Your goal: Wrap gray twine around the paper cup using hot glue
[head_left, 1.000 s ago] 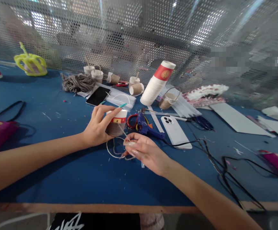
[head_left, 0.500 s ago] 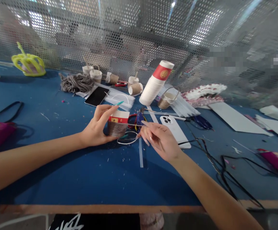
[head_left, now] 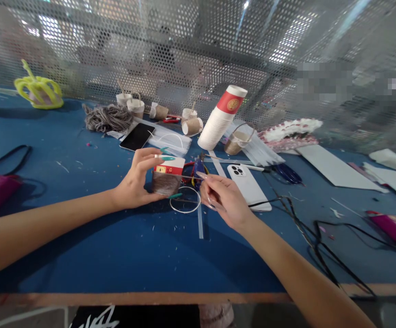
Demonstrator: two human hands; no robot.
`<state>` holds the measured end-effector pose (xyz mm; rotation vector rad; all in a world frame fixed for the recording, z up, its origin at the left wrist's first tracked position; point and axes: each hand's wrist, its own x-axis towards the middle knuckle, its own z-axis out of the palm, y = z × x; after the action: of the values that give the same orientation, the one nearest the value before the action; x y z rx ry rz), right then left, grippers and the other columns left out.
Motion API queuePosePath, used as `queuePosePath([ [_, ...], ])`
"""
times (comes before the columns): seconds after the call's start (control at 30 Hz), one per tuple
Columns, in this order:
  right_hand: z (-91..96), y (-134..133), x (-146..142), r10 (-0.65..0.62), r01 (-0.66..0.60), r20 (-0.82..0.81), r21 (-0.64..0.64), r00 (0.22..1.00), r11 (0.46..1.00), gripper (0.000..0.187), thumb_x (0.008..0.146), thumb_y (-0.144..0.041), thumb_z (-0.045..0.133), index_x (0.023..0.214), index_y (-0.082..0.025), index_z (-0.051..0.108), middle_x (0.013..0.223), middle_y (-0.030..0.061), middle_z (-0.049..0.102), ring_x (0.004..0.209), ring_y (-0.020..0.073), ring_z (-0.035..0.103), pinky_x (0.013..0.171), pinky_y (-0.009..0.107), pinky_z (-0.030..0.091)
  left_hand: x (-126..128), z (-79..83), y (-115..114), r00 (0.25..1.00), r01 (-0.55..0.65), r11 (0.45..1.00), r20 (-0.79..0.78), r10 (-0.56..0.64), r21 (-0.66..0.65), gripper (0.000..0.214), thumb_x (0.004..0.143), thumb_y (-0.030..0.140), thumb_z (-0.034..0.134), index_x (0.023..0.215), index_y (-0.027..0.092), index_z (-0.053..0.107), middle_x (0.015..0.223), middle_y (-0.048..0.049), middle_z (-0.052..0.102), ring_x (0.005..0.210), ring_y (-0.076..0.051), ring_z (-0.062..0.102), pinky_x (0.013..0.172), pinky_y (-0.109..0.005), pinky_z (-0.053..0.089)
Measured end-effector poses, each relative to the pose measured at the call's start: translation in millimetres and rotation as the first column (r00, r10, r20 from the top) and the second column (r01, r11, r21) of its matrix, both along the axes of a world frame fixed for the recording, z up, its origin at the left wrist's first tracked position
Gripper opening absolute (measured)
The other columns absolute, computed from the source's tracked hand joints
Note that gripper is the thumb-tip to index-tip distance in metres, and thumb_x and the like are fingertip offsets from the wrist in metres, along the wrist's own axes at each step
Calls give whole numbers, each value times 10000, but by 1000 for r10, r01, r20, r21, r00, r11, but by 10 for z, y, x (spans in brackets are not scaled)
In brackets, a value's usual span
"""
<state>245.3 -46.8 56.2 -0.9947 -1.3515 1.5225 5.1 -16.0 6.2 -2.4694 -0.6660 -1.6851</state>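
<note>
L hand grips ppr cup (inside hidden); R hand pinches its cord.

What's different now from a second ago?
The right hand has moved right and away from the wrapped cup, so the strand it pinches now runs longer and nearly level from the cup's side. Nothing was let go: the left hand still holds the cup. The stacked cups and white phone stayed put.
</note>
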Motion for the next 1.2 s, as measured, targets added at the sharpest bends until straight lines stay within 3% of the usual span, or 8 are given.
queuePosePath([
  [0.17,25,-3,-13,-30,31,33,-41,999,999,384,793,-427,699,537,-197,528,386,-78,430,351,32,302,407,235,182,18,9,22,999,2,998,34,-4,57,684,775,485,776,1305,263,405,1218,-98,472,1151,-231,535,898,-430,600],
  [0.43,43,-6,-48,-57,64,94,-66,994,996,374,759,-424,707,529,-202,513,350,-94,400,313,24,274,381,234,136,-3,-21,34,999,34,999,26,-35,24,649,778,455,785,1247,284,371,1244,-91,436,1147,-212,526,900,-422,596],
  [0.77,39,-10,-32,-42,60,156,-109,987,992,342,800,-367,662,541,-205,508,354,-87,392,320,33,275,386,230,148,0,-53,37,998,41,999,45,-42,25,559,816,460,742,1221,275,403,1249,-98,440,1192,-225,504,924,-438,593],
  [1.2,27,-10,-36,-21,34,140,-94,990,995,357,777,-401,678,523,-212,512,333,-95,385,311,36,282,384,242,164,-24,-64,51,989,143,990,35,-143,5,524,842,391,724,1234,295,390,1272,-108,412,1219,-242,471,960,-495,574],
])
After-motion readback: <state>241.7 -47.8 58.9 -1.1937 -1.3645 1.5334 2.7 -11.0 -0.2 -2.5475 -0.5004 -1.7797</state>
